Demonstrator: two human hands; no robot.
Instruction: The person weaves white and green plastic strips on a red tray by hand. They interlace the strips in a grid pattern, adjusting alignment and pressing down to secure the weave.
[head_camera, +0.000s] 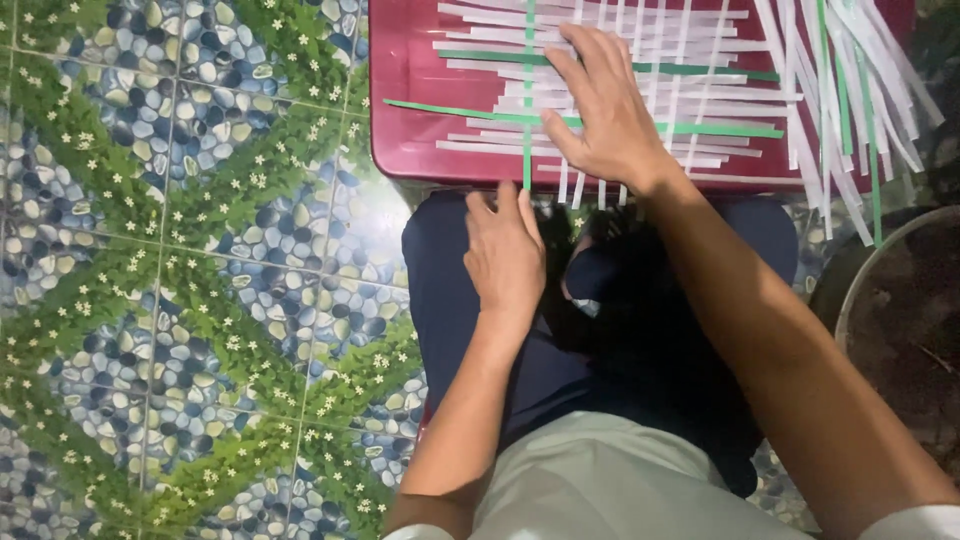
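Note:
A flat weave of white and green paper strips (690, 100) lies on a dark red plastic lid (410, 110) at the top of the view. My right hand (605, 110) presses flat on the weave with its fingers spread. A vertical green strip (528, 110) runs down to the lid's near edge. My left hand (505, 250) rests on my dark blue trouser leg just below that edge, fingertips close to the green strip's lower end; I cannot tell whether it pinches the strip.
Loose white and green strips (850, 110) fan out over the lid's right end. A round grey basin (890, 300) stands at the right. The floor (180, 280) has a pebble and leaf pattern.

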